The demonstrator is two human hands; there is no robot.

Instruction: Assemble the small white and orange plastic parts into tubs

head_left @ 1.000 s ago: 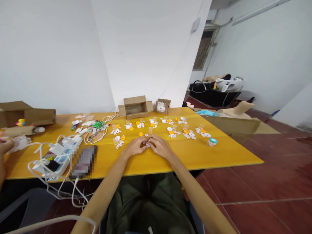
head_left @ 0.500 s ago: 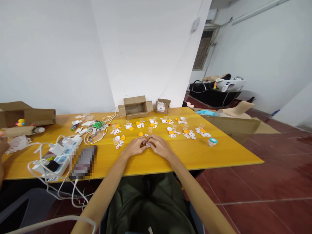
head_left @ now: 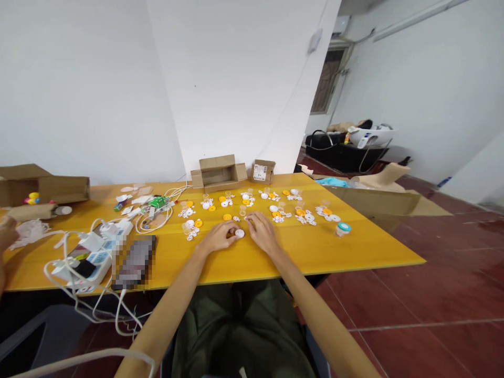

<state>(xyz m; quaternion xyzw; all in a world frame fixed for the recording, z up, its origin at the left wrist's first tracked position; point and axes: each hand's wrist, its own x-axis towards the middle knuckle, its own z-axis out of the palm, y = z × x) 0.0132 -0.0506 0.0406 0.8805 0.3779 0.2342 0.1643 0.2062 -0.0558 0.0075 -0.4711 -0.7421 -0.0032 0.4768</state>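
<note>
My left hand [head_left: 219, 236] is closed, thumb and fingers pinching a small white round cap [head_left: 240, 233] just above the table. To its right, my right hand [head_left: 262, 231] has its fingers drawn together over the table; something small and pale may be at the fingertips, too small to make out. Just beyond those fingertips stands a small clear cup [head_left: 243, 210]. An orange ring [head_left: 227, 217] and a few small white discs [head_left: 236, 218] lie beyond my left hand.
Groups of clear cups, orange rings and white discs [head_left: 309, 217] spread across the table [head_left: 354, 257]. A teal-lidded jar [head_left: 344, 229] stands at right. Cardboard boxes [head_left: 218, 173] line the back. At left lie a power strip [head_left: 104, 257], a phone [head_left: 136, 260] and another person's hand [head_left: 7, 233].
My hands were together around the white cap. Now my right hand has moved a little away to the right and forward, while my left hand keeps the cap.
</note>
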